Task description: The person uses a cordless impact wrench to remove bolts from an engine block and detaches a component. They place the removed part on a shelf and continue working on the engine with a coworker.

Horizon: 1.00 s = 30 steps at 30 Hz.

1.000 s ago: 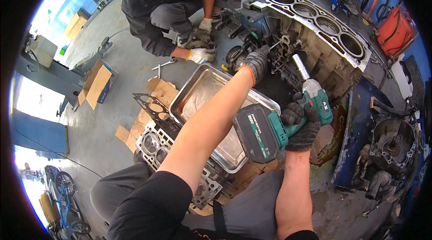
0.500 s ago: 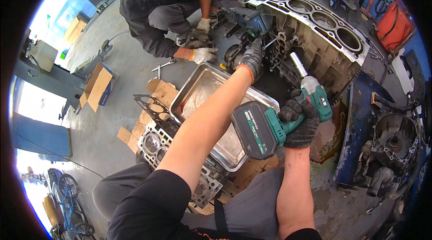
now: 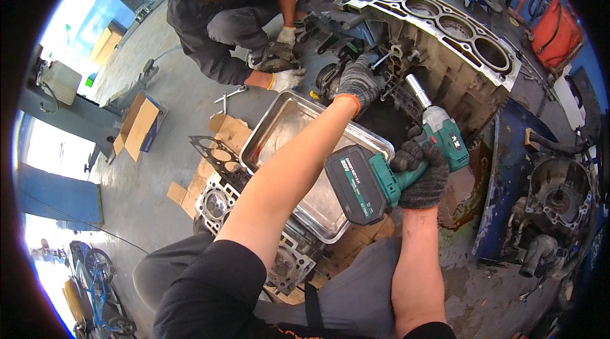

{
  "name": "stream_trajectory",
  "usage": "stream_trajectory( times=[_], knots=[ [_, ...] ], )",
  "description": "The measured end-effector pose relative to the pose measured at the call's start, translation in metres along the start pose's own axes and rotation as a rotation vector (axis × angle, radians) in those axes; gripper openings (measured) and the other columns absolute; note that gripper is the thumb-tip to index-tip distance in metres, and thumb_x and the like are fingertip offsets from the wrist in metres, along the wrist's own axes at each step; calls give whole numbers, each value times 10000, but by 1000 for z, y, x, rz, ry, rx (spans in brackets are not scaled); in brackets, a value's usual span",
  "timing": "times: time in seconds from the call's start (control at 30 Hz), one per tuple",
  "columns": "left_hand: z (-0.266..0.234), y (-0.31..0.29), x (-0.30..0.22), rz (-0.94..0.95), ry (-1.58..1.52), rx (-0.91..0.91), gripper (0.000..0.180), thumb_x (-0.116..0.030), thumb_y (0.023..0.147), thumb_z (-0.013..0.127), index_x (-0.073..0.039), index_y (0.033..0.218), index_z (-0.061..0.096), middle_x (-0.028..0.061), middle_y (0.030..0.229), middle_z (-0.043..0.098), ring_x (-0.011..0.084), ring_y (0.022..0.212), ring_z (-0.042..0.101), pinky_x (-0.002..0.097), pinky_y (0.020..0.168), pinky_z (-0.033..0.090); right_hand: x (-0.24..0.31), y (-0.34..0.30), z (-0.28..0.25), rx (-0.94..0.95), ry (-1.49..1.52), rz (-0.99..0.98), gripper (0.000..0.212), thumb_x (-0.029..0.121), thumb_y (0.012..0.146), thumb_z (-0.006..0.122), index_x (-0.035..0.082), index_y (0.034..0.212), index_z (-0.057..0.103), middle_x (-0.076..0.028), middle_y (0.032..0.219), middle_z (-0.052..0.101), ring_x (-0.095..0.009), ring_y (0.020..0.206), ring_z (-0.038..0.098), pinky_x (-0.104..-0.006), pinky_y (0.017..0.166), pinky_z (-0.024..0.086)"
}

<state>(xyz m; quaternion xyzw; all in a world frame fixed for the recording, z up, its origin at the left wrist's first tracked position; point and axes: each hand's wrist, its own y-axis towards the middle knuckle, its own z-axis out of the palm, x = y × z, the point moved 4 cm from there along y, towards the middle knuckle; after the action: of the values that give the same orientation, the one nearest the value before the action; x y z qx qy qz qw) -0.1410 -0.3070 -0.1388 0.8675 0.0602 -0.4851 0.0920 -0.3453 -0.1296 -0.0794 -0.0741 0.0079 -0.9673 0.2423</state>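
My right hand (image 3: 427, 177), in a dark grey glove, grips the handle of a green and black cordless impact wrench (image 3: 445, 142). A long silver socket (image 3: 418, 90) on its nose points up and away, apart from the engine block (image 3: 457, 85). My left hand (image 3: 361, 85), in a grey glove with an orange cuff, reaches to dark metal parts beside the block. Its fingers are curled near a silver bolt (image 3: 381, 61); what they hold is hidden. The block lies with several open cylinder bores along its pale top face.
A metal tray (image 3: 298, 209) lies below my left forearm, beside a cylinder head (image 3: 289, 266) on cardboard. A co-worker (image 3: 222, 27) crouches across from me, gloved hands on a dark part. At right stand a blue panel (image 3: 502, 180), a round housing (image 3: 559, 193) and a red container (image 3: 556, 31).
My left hand has shifted slightly down and right beside the bolt. The impact wrench has moved a little to the left. The co-worker's head has tilted slightly.
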Motion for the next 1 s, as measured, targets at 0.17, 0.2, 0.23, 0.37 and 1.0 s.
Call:
stream_trajectory(
  times=[0.17, 0.2, 0.23, 0.37, 1.0],
  knots=[
    [-8, -13, -25, 328, 523, -127, 364, -225, 892, 615, -51, 1211, 631, 219, 1145, 666, 414, 1057, 619, 466, 928, 486, -1, 1, 0, -18, 3, -2, 387, 174, 832, 639, 47, 1186, 550, -14, 740, 504, -169, 639, 514, -384, 642, 478],
    [-12, -15, -26, 322, 387, -120, 348, -214, 903, 594, -47, 1207, 624, 216, 1149, 660, 396, 1048, 622, 452, 912, 484, -1, 0, 0, -26, -5, -5, 389, 175, 830, 640, 47, 1186, 549, -14, 739, 506, -172, 637, 515, -386, 639, 479],
    [-11, -15, -21, 193, 337, -57, 351, -196, 911, 570, -52, 1230, 601, 201, 1153, 661, 380, 1030, 630, 434, 905, 489, -1, 0, 0, -40, -13, -6, 390, 175, 830, 640, 46, 1187, 549, -13, 736, 503, -172, 635, 514, -389, 638, 479],
    [-14, -11, 1, 148, 209, -245, 518, -124, 803, 662, -70, 1309, 564, 200, 1273, 614, 361, 1207, 550, 455, 963, 460, 0, -2, 1, -34, -12, 13, 387, 170, 833, 639, 45, 1187, 547, -13, 730, 491, -171, 636, 511, -394, 646, 482],
    [52, -34, 59, 76, 435, 221, 279, -192, 899, 581, -43, 1102, 699, 142, 991, 716, 298, 903, 661, 410, 820, 511, -1, -4, 1, -65, -69, -6, 372, 155, 835, 632, 46, 1180, 545, -17, 732, 507, -171, 640, 518, -387, 672, 488]
  ],
)
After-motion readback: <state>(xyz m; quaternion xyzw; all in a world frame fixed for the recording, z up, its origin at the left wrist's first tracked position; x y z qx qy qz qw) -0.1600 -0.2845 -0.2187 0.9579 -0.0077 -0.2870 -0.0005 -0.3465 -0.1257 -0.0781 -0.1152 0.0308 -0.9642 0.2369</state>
